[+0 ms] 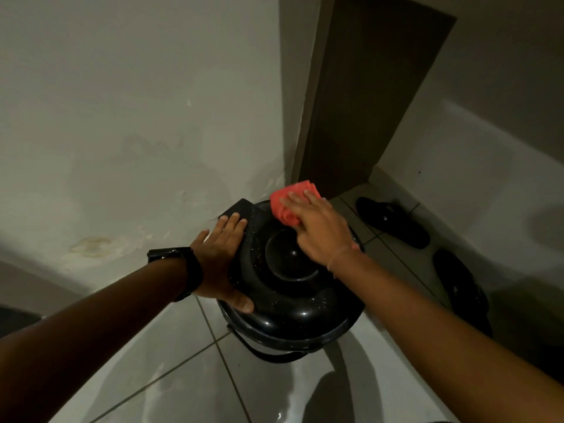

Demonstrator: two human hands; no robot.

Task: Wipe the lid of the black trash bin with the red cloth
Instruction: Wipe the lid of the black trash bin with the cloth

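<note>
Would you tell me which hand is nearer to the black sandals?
Right. The right hand presses the red cloth beside the sandals; the left hand braces the lid's opposite side.

Two dark sandals [393,221], perhaps rubber, on tiled floor [189,377].

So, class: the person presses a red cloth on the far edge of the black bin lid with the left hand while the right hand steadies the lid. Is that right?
The hands are swapped. In the head view, the right hand presses the red cloth on the lid, and the left hand steadies it.
</note>
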